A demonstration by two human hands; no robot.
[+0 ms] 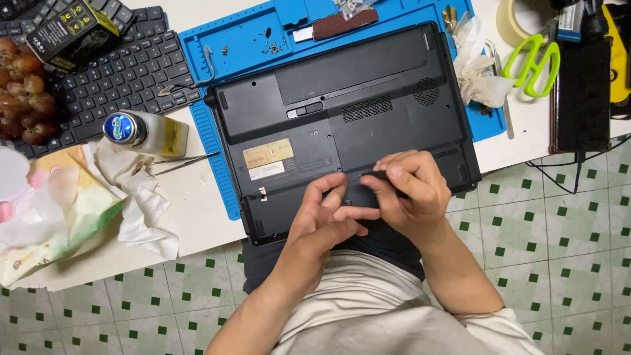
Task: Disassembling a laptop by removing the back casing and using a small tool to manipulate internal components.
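Note:
A black laptop lies upside down on a blue work mat at the table's front edge. My left hand rests on the laptop's near edge, fingers spread and pressing its base. My right hand is closed on a thin dark tool whose tip touches the laptop's underside near the front edge. A beige sticker sits left of my hands.
A black keyboard lies at the left with a small bottle, tweezers, crumpled tissues and grapes. Loose screws sit on the mat. Green scissors, tape roll and a dark device are at the right.

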